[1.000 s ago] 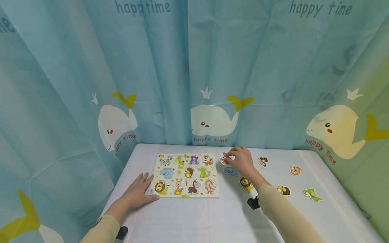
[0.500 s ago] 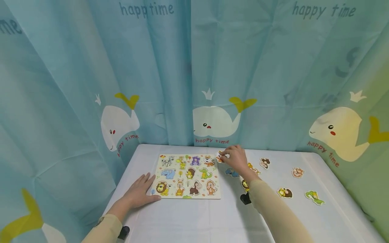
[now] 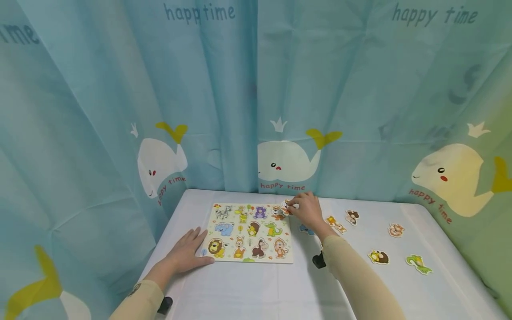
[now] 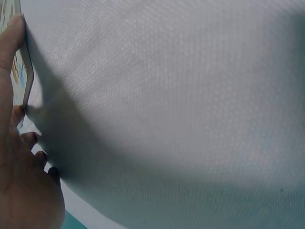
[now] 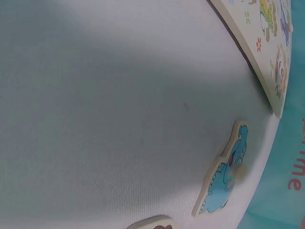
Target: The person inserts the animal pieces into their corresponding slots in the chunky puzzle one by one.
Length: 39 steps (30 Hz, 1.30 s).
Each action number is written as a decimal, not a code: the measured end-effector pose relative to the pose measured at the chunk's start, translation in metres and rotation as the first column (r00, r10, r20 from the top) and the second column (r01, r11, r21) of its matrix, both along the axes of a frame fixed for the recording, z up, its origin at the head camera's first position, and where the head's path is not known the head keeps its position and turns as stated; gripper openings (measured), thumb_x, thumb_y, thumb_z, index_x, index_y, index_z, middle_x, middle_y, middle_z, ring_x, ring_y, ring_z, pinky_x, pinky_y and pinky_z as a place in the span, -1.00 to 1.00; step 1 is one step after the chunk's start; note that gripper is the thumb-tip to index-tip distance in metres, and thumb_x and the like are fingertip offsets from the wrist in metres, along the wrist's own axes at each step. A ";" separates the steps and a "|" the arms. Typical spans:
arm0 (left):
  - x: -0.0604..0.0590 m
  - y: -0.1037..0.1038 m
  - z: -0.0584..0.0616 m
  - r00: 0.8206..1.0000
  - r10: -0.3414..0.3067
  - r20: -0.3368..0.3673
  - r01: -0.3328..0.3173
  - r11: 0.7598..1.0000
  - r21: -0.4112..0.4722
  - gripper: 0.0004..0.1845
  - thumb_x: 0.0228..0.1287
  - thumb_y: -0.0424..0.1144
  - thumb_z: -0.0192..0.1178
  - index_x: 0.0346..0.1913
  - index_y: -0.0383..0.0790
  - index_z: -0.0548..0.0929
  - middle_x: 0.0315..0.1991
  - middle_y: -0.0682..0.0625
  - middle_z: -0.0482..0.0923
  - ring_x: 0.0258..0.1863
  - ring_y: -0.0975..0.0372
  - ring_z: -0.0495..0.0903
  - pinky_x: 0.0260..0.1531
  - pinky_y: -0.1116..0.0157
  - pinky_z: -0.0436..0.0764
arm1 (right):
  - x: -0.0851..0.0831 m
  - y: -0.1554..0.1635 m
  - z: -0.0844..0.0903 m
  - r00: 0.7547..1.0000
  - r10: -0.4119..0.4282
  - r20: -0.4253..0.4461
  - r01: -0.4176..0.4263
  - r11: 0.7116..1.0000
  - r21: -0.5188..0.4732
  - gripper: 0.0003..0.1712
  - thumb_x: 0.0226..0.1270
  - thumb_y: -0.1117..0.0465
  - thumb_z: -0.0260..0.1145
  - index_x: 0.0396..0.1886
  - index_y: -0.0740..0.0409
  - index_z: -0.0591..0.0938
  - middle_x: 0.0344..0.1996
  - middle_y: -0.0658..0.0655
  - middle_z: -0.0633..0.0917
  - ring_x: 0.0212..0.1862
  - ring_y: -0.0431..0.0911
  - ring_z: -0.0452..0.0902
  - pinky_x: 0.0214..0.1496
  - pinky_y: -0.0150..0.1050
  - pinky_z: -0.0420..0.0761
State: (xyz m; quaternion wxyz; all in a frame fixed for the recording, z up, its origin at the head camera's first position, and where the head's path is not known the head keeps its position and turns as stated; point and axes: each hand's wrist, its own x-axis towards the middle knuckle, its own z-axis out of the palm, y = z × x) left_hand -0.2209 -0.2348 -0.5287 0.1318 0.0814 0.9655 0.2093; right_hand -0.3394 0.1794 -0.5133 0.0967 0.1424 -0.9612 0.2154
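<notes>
A wooden animal puzzle board point(image 3: 289, 259) lies on the white table. My left hand point(image 3: 187, 252) rests at its left edge, fingers spread and thumb at the near left corner; the left wrist view shows that hand point(image 4: 26, 191) along the board's side. Between the right thumb and fingers is a small tiger puzzle piece point(image 3: 285, 206). My right hand point(image 3: 309, 210) pinches it at the board's far right corner, close to the printed tiger point(image 3: 278, 213). A blue elephant piece point(image 5: 221, 183) with a knob lies under the right wrist.
Right of the board lie an orange-yellow piece point(image 3: 336, 224), a dark brown animal piece point(image 3: 352, 217), a monkey piece point(image 3: 396, 230), a hedgehog piece point(image 3: 378, 257) and a green crocodile piece point(image 3: 418, 264). A blue whale-print curtain point(image 3: 224, 133) hangs behind the table.
My right hand has moved left with the tiger piece, from beside the board to its far right corner. The right forearm now covers the lion piece. My left hand stays at the board.
</notes>
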 end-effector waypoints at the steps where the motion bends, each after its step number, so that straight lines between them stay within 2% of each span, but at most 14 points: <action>1: 0.000 0.000 -0.001 1.000 0.002 -0.001 -0.002 1.000 -0.001 0.16 0.10 0.39 0.37 0.60 -0.21 0.20 0.61 -0.28 0.00 0.58 -0.23 -0.09 0.48 -0.29 0.03 | -0.001 -0.001 0.000 1.000 0.001 0.002 -0.001 1.000 0.004 -0.89 0.37 0.05 0.46 -0.25 -0.09 0.85 -0.07 0.04 0.71 0.13 0.09 0.43 0.07 0.08 0.44; 10: 0.001 0.001 -0.002 1.000 0.023 0.011 -0.023 1.000 -0.004 0.16 0.10 0.38 0.38 0.61 -0.20 0.18 0.63 -0.26 -0.03 0.59 -0.22 -0.13 0.48 -0.29 0.00 | -0.008 -0.013 -0.002 1.000 0.016 0.005 -0.016 1.000 0.027 -0.89 0.36 0.06 0.47 -0.25 -0.07 0.86 -0.09 0.04 0.72 0.10 0.07 0.45 0.08 0.07 0.44; 26: -0.002 -0.002 -0.007 1.000 0.007 0.006 -0.007 1.000 -0.010 0.17 0.10 0.39 0.36 0.62 -0.20 0.17 0.62 -0.27 -0.02 0.59 -0.23 -0.12 0.48 -0.29 0.01 | -0.013 -0.029 -0.014 0.999 0.005 0.048 -0.009 0.997 0.083 -0.91 0.31 0.04 0.50 -0.30 -0.10 0.86 -0.11 0.02 0.73 0.04 0.03 0.44 0.05 0.03 0.45; 39: 0.001 -0.002 -0.003 1.000 0.008 0.001 -0.008 1.000 0.003 0.13 0.12 0.33 0.39 0.61 -0.21 0.19 0.62 -0.27 0.00 0.59 -0.23 -0.11 0.48 -0.31 0.02 | -0.011 -0.034 -0.017 0.998 0.002 0.070 -0.008 0.996 0.087 -0.92 0.31 0.06 0.50 -0.31 -0.09 0.87 -0.13 0.00 0.71 0.00 0.00 0.42 0.02 0.01 0.43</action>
